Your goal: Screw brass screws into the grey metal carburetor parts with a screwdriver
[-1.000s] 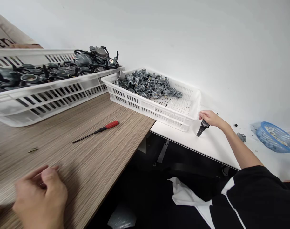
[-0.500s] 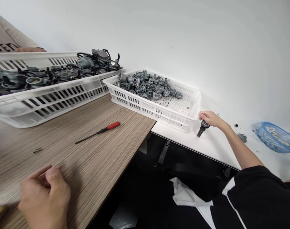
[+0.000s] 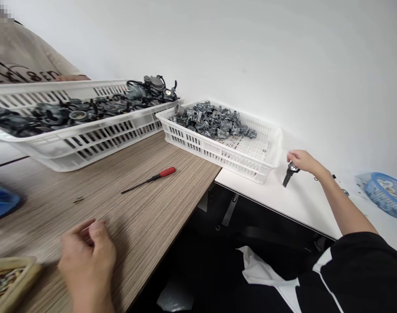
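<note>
My left hand [image 3: 89, 258] is over the near part of the wood-grain table [image 3: 152, 213], blurred. Its fingers are curled, thumb tip near the index finger; whatever they may hold cannot be made out. Farther off on the table lie a screwdriver [image 3: 149, 179] with a red handle and a small brass-coloured piece [image 3: 78, 200]. Out to the right, my right hand [image 3: 301, 160] pinches a dark wristwatch [image 3: 291, 170], its strap hanging down above the white table. The white basket [image 3: 224, 156] beside that hand contains many grey metal carburetor bodies [image 3: 218, 121].
A larger white basket [image 3: 103, 141] of assembled carburetors stands at back left, with a person [image 3: 31, 56] behind it. At lower left is a bin [image 3: 28, 265] of small brass parts, and beyond it a blue container [image 3: 1, 200]. A blue mesh basket [image 3: 385, 195] sits far right.
The view has turned left, bringing the brass-parts bin and blue container into sight. Both hands keep nearly the same pose, and the watch is still in my right hand.
</note>
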Demonstrator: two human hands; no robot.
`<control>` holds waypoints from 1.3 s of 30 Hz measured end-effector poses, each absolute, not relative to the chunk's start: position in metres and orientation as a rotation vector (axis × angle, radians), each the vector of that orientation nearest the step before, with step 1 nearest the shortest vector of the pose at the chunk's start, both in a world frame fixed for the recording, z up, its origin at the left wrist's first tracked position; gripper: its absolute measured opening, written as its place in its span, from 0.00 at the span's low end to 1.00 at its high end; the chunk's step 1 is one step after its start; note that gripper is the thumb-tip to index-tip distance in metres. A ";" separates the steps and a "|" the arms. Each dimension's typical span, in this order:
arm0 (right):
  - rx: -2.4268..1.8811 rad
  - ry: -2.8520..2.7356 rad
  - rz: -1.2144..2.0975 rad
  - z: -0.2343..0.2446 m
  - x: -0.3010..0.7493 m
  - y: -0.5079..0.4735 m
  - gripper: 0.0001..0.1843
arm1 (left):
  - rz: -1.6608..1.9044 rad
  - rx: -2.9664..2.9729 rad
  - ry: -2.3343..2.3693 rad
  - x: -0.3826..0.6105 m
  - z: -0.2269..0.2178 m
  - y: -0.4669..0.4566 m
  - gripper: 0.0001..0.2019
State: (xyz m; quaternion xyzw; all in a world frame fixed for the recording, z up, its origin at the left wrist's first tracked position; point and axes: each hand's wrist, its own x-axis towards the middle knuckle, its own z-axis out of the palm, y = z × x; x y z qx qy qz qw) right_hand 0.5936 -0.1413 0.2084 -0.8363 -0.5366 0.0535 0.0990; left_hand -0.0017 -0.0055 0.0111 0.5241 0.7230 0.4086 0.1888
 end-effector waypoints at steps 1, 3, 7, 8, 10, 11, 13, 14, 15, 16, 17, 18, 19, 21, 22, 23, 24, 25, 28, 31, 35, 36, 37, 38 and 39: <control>-2.523 -1.504 0.070 0.208 0.601 -0.141 0.16 | 1.123 1.453 2.049 0.000 0.015 -0.006 0.25; -2.580 -1.351 -0.130 0.202 0.614 -0.138 0.16 | 1.098 1.429 2.058 0.002 0.020 -0.007 0.24; -2.568 -1.266 -0.218 0.173 0.621 -0.130 0.13 | 1.136 1.439 2.005 0.000 0.017 -0.006 0.22; -2.566 -1.274 -0.143 0.166 0.621 -0.129 0.12 | 1.151 1.441 1.993 -0.001 0.015 -0.006 0.22; -2.559 -1.276 -0.024 0.158 0.622 -0.125 0.12 | 1.168 1.442 1.978 -0.002 0.012 -0.005 0.23; -2.551 -1.264 -0.016 0.158 0.623 -0.123 0.12 | 1.167 1.446 1.966 -0.003 0.011 -0.005 0.24; -2.509 -1.239 -0.092 0.164 0.628 -0.115 0.12 | 1.173 1.459 1.942 -0.003 0.009 -0.004 0.25; -2.470 -1.243 -0.147 0.170 0.631 -0.109 0.13 | 1.184 1.466 1.934 -0.003 0.008 -0.003 0.26; -2.423 -1.266 -0.193 0.177 0.632 -0.100 0.13 | 1.197 1.471 1.928 -0.003 0.007 -0.002 0.27; -2.372 -1.305 -0.233 0.184 0.633 -0.087 0.13 | 1.210 1.476 1.924 -0.003 0.007 -0.002 0.27; -2.321 -1.357 -0.266 0.192 0.630 -0.072 0.13 | 1.224 1.478 1.920 -0.003 0.006 -0.001 0.28; -2.273 -1.419 -0.284 0.200 0.626 -0.054 0.12 | 1.233 1.480 1.911 -0.003 0.006 -0.001 0.28; -2.231 -1.486 -0.290 0.207 0.618 -0.033 0.12 | 1.241 1.483 1.902 -0.003 0.005 0.000 0.28; -2.161 -1.657 -0.244 0.219 0.595 0.016 0.13 | 1.257 1.485 1.894 -0.004 0.004 0.000 0.28; -2.133 -1.753 -0.196 0.223 0.580 0.043 0.14 | 1.264 1.485 1.891 -0.004 0.004 0.000 0.28; -2.114 -1.852 -0.148 0.226 0.563 0.070 0.14 | 1.270 1.487 1.888 -0.004 0.003 0.000 0.28; -2.111 -1.943 -0.105 0.226 0.546 0.098 0.15 | 1.278 1.492 1.886 -0.004 0.002 0.000 0.28; -2.091 -1.999 -0.078 0.223 0.527 0.126 0.15 | 1.285 1.502 1.883 -0.005 0.001 0.000 0.27; -2.037 -2.103 -0.052 0.207 0.473 0.204 0.20 | 1.308 1.562 1.879 -0.006 -0.004 0.000 0.27; -2.003 -2.156 -0.081 0.185 0.427 0.267 0.30 | 1.329 1.619 1.859 -0.008 -0.011 0.000 0.26; -2.060 -2.127 -0.138 0.164 0.391 0.320 0.41 | 1.388 1.645 1.854 -0.008 -0.019 -0.003 0.26; -2.092 -2.111 -0.146 0.161 0.388 0.328 0.43 | 1.397 1.645 1.856 -0.007 -0.020 -0.005 0.25; -2.127 -2.095 -0.150 0.159 0.388 0.334 0.44 | 1.389 1.650 1.851 -0.006 -0.021 -0.006 0.24; -2.159 -2.085 -0.149 0.157 0.391 0.338 0.44 | 1.388 1.641 1.866 -0.005 -0.022 -0.007 0.24; -2.187 -2.082 -0.144 0.155 0.395 0.340 0.44 | 1.375 1.635 1.881 -0.004 -0.023 -0.007 0.24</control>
